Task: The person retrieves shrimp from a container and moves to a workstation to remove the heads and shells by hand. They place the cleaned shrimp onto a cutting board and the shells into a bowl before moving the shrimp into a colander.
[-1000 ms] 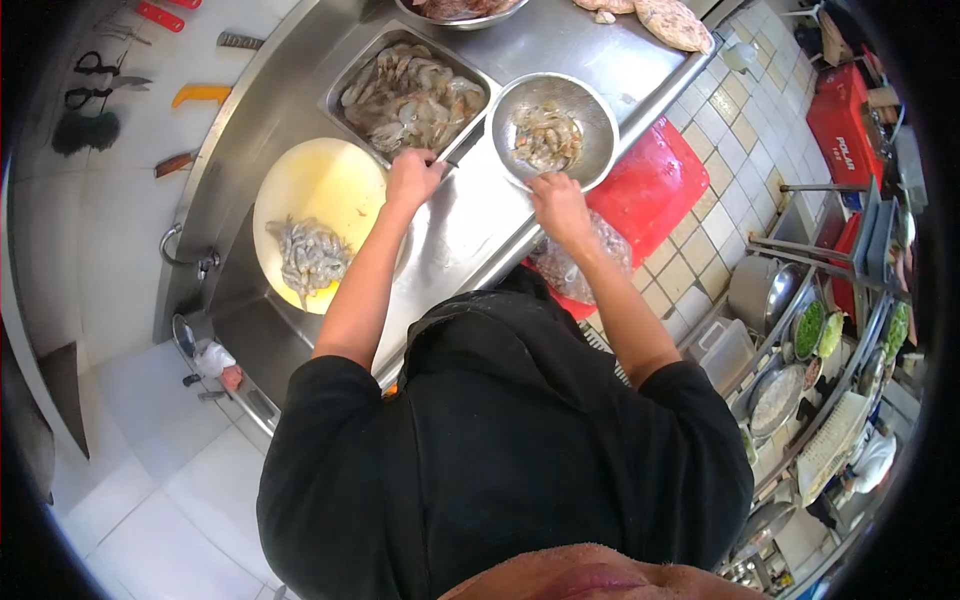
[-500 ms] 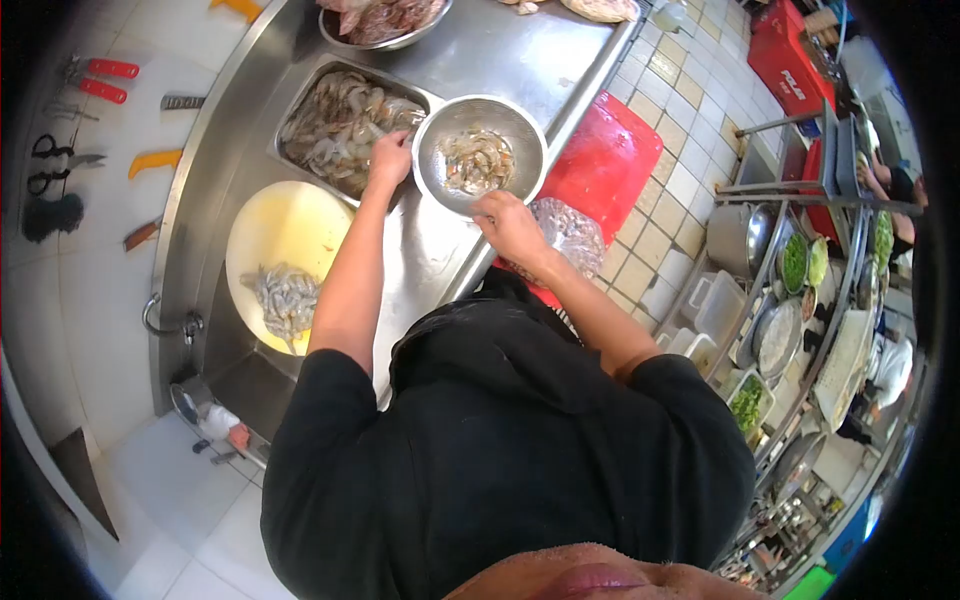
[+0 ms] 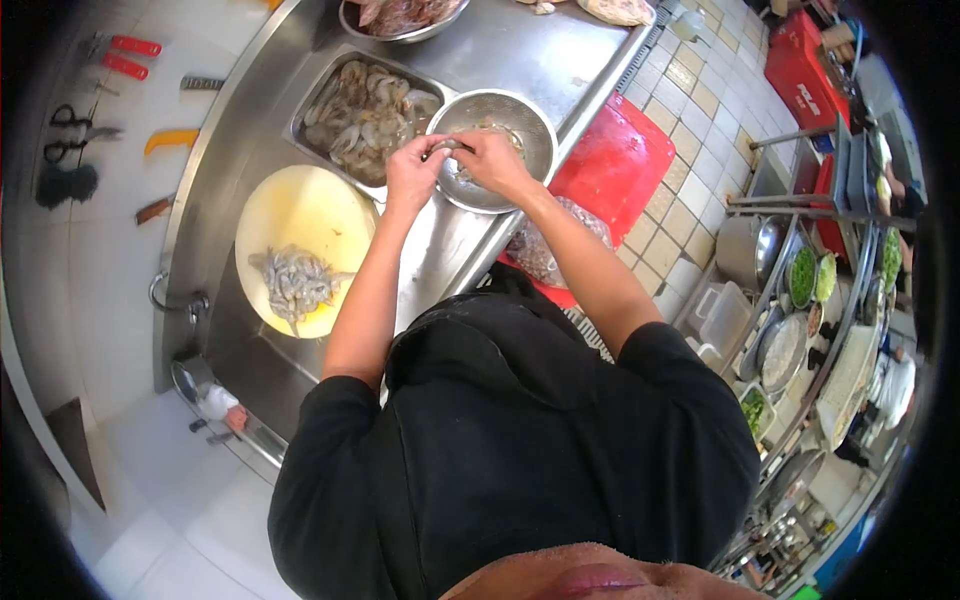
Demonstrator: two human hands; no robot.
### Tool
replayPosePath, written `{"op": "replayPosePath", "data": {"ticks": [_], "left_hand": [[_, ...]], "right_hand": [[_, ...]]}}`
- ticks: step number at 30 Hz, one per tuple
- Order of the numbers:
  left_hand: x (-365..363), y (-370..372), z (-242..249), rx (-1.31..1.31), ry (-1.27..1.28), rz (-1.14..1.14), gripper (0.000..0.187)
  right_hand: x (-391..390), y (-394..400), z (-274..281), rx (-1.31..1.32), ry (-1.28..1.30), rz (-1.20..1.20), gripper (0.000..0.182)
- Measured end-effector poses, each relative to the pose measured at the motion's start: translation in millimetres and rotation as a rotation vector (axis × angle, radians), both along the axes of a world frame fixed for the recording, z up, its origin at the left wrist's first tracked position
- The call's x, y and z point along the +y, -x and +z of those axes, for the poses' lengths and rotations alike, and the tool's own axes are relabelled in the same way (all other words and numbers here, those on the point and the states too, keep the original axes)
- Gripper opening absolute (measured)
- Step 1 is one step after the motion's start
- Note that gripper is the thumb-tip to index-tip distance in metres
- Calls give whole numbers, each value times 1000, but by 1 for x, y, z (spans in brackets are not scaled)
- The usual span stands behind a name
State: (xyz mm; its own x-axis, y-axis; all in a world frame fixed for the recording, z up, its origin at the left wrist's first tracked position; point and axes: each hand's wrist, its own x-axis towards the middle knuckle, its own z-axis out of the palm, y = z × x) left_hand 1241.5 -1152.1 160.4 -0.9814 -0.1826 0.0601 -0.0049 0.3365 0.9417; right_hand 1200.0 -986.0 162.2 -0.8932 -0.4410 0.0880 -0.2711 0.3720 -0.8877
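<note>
The person wears a black top [image 3: 510,440] with a hood. Its sleeves stop above the elbows, forearms bare.

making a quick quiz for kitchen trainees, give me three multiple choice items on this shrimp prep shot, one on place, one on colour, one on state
1. Where are both hands?
A. over the round metal bowl
B. on the red board
C. at the tap

2. What colour is the round board with the shrimp pile?
A. blue
B. pale yellow
C. black

3. What are the hands doing?
A. lying flat and open
B. holding a knife
C. pinching one shrimp between them

Key: A, the left hand and right hand meet above the round metal bowl. B, the round board under the shrimp pile is pale yellow. C, the fingers close on one shrimp.
</note>
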Motion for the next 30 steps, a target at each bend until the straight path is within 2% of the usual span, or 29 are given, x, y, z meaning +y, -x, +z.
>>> {"op": "replayPosePath", "data": {"ticks": [1, 4, 7, 10, 12, 13, 14, 16, 17, 20, 23, 26, 29, 30], "left_hand": [[0, -4, -7, -32, -14, 0, 22], [-6, -17, -19, -206, 16, -103, 23], [-4, -22, -22, -263, 100, -111, 24], [1, -19, -45, -321, 98, -87, 24], [9, -19, -45, -315, 65, -44, 24], [10, -23, -45, -396, 139, -62, 25], [11, -27, -46, -348, 258, -100, 25], [11, -38, -49, -259, 502, -157, 25], [13, -43, -36, -355, 677, -241, 22], [8, -59, -49, -389, 898, -366, 17], [-3, -76, -52, -375, 808, -379, 17], [-10, -89, -49, -172, 668, -263, 17], [-10, -87, -46, -162, 589, -264, 18], [-11, -85, -48, -162, 537, -270, 18]], "right_hand": [[4, -3, 1, -130, -18, 18, 25], [20, -9, -33, 123, -105, 120, 17], [33, -12, -37, 299, -202, 204, 12], [39, -21, -29, 528, -184, 117, 10], [44, -23, -32, 509, -225, 115, 10], [44, -25, -36, 529, -243, 108, 10], [42, -27, -40, 548, -257, 107, 10], [45, -36, -54, 493, -328, 168, 11], [44, -42, -61, 468, -361, 202, 11], [35, -65, -72, 321, -446, 288, 13], [24, -76, -71, 223, -403, 320, 16], [14, -74, -74, 48, -268, 254, 20], [13, -56, -74, -50, -221, 285, 24], [16, -51, -73, -156, -235, 313, 24]]}}
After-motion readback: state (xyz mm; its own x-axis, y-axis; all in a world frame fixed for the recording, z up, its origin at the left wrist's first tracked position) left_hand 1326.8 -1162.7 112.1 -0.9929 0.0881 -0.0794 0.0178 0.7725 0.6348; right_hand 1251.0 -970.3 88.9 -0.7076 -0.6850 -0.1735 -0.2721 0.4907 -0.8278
